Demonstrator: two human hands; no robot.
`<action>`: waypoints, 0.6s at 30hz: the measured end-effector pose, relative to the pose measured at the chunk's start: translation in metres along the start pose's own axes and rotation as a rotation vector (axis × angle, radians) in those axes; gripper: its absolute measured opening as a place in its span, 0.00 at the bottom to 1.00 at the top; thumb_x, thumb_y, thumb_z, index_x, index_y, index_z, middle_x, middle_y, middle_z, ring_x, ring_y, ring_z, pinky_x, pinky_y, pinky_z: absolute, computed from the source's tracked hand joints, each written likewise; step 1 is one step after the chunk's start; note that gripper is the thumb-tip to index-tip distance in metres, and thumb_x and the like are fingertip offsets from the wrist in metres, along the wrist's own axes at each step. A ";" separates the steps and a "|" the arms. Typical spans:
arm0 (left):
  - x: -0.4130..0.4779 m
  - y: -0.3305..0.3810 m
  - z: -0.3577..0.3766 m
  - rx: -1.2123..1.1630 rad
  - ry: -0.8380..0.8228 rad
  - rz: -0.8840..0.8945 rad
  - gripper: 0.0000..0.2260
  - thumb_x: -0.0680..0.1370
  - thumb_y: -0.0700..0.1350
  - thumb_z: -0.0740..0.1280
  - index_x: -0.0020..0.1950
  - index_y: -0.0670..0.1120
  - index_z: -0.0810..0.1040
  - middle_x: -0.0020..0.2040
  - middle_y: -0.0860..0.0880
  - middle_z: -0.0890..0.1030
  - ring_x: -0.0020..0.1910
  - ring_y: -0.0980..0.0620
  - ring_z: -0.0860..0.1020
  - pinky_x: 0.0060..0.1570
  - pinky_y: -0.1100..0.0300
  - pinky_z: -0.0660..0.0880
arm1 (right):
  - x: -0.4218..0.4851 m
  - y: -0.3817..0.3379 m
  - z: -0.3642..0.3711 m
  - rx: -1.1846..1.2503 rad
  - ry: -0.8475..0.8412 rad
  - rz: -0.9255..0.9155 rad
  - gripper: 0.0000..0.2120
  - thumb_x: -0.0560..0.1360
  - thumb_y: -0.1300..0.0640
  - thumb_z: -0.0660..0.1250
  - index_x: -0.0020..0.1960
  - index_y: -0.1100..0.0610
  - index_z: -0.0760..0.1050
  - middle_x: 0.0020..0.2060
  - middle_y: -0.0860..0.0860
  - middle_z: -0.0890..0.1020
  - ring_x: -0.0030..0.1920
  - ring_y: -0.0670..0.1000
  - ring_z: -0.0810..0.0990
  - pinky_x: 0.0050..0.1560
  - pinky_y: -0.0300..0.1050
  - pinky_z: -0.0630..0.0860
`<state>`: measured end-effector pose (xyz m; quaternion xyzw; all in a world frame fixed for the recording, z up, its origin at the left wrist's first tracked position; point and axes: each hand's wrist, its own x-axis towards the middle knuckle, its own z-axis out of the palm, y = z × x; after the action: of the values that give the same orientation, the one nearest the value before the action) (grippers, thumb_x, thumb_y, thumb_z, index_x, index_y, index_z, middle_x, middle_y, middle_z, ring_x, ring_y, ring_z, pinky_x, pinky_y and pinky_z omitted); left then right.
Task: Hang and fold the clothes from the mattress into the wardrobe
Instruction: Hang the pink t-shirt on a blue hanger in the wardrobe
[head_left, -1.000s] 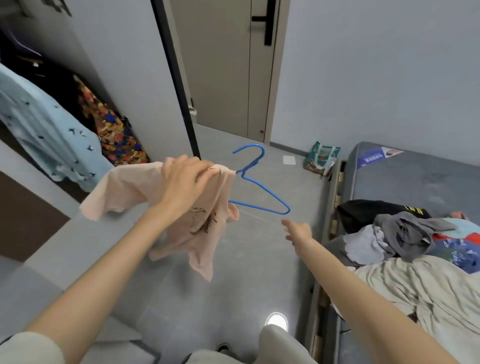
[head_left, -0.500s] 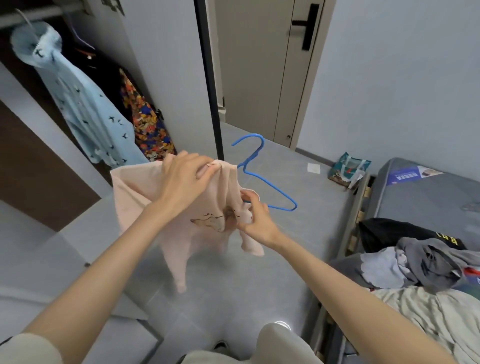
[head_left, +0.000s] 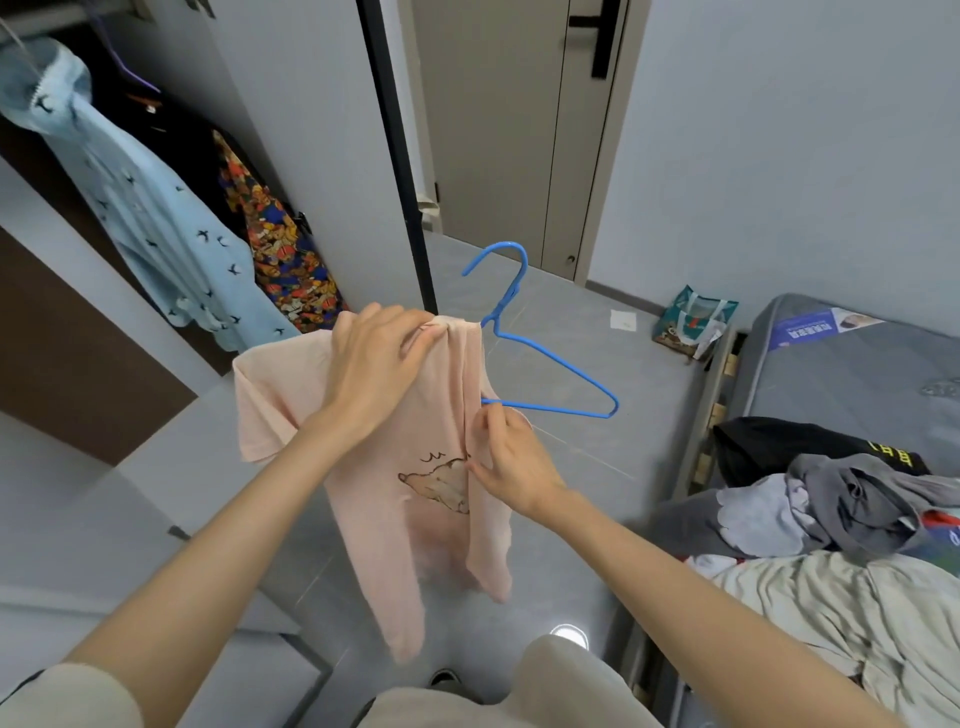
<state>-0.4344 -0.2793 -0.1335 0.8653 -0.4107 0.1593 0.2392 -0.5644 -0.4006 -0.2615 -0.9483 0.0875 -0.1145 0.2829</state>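
Observation:
A pale pink T-shirt (head_left: 395, 525) with a small animal print hangs half on a blue wire hanger (head_left: 540, 364); the hanger's left arm is inside the shirt, its right arm sticks out bare. My left hand (head_left: 374, 364) grips the shirt's collar and the hanger's neck at the top. My right hand (head_left: 506, 462) pinches the shirt's fabric by the hanger's bottom bar. The open wardrobe (head_left: 78, 322) is at the left. A pile of clothes (head_left: 831, 514) lies on the grey mattress (head_left: 852, 384) at the right.
A light blue bird-print garment (head_left: 156, 223) and a colourful patterned one (head_left: 280, 254) hang inside the wardrobe. A closed door (head_left: 498, 130) is straight ahead. A printed bag (head_left: 693, 322) stands on the tiled floor by the bed frame.
My right hand came from the side to the shirt and now pinches it under the hanger. The shirt hangs straighter down. The view has turned up and left toward the wardrobe.

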 end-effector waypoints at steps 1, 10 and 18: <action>0.001 0.002 0.000 0.003 0.006 0.012 0.10 0.81 0.51 0.61 0.53 0.51 0.81 0.46 0.53 0.82 0.45 0.50 0.73 0.44 0.57 0.55 | -0.001 0.004 0.001 -0.042 -0.001 -0.015 0.13 0.70 0.62 0.66 0.48 0.59 0.62 0.45 0.56 0.74 0.47 0.57 0.69 0.47 0.47 0.67; 0.000 -0.010 -0.007 -0.043 0.024 -0.009 0.11 0.81 0.52 0.62 0.53 0.49 0.82 0.46 0.51 0.82 0.45 0.50 0.73 0.46 0.57 0.58 | -0.034 0.061 0.000 -0.327 -0.360 0.408 0.32 0.75 0.61 0.63 0.76 0.51 0.57 0.70 0.50 0.68 0.72 0.54 0.59 0.73 0.58 0.53; -0.025 -0.050 -0.002 0.052 -0.145 0.083 0.08 0.79 0.43 0.66 0.54 0.47 0.83 0.36 0.51 0.75 0.39 0.47 0.70 0.39 0.56 0.51 | -0.049 0.107 -0.051 -0.325 -0.223 0.527 0.21 0.77 0.56 0.61 0.70 0.51 0.67 0.72 0.49 0.66 0.73 0.51 0.58 0.68 0.50 0.61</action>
<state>-0.4107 -0.2351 -0.1578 0.8626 -0.4584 0.1166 0.1794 -0.6355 -0.5044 -0.2876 -0.9325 0.3153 0.0826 0.1558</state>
